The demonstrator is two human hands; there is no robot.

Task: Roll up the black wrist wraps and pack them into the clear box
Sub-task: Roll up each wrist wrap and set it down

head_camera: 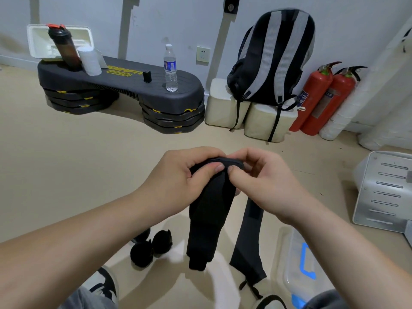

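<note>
One wrist wrap (209, 210), top between fingers (214, 169)

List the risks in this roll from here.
The black wrist wrap is barely started between left hand and right hand; its long tail hangs free, so the roll may wind loose or crooked.
A second dark strip dangles beside it and could tangle in.
The rolled wraps on the floor might unroll before reaching the clear box.
</note>
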